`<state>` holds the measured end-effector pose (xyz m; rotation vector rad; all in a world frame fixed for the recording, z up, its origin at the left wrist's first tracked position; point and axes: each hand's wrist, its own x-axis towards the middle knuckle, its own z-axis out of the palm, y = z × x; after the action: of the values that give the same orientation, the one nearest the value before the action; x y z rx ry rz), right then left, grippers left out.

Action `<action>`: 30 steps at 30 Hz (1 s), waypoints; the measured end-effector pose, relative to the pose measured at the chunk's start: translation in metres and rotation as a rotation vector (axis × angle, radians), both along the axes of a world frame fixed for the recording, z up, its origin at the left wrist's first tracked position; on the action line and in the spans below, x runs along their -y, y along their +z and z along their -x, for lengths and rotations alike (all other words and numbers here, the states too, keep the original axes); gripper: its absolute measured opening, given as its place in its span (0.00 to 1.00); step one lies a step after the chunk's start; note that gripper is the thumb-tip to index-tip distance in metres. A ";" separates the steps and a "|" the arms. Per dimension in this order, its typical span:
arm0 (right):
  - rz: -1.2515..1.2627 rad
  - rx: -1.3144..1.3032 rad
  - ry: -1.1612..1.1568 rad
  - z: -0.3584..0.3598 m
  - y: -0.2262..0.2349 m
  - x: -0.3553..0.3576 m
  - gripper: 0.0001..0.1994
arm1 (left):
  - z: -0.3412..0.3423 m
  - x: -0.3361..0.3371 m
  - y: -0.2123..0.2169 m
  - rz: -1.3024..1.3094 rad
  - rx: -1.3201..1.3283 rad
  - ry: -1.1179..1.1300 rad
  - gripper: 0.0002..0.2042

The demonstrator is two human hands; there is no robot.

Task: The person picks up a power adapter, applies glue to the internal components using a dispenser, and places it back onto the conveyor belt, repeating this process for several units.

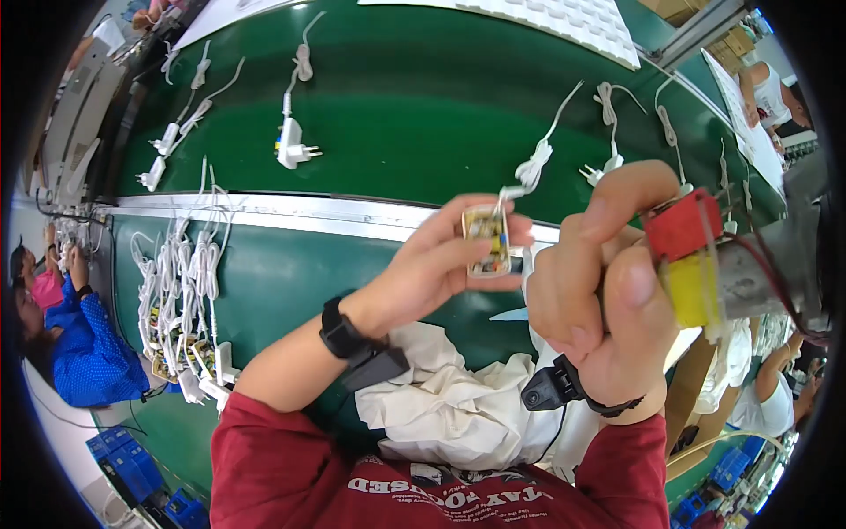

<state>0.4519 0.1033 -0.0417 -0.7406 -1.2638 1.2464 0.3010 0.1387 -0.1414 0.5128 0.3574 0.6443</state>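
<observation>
My left hand (432, 256) is closed around a small white power adapter (486, 242) whose casing lies open, with its circuit board and components showing. A white bundled cord (531, 167) runs from the adapter toward the far side, over the green bench. Raised close to the camera, my right hand (608, 282) has its fingers curled together; what they grip, if anything, is hidden. Right beside those fingers is a red and yellow block (686, 231) joined to a grey cylinder (762, 273) with thin wires. Whether my fingers touch the block I cannot tell.
Several corded adapters (189, 353) lie heaped at left on the near green bench (282, 256). Others, including a white plug adapter (293, 145), are spread along the far green surface (388, 115) beyond a metal rail (352, 214). White cloth (449, 397) covers my lap. People work at both sides.
</observation>
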 end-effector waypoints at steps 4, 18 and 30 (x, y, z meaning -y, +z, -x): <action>-0.005 0.016 -0.003 0.021 0.027 0.021 0.16 | -0.021 -0.039 0.029 -0.538 -0.293 0.104 0.18; 0.044 -0.004 -0.116 0.002 0.056 0.039 0.12 | 0.069 -0.062 0.058 -1.660 -1.782 1.021 0.21; 0.097 -0.115 -0.110 0.006 0.051 0.041 0.10 | 0.036 -0.018 0.054 -0.747 -1.079 0.366 0.14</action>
<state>0.4459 0.0623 0.0090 -0.7859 -1.0613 1.2495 0.2649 0.1567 -0.0870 1.5398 1.2661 0.8075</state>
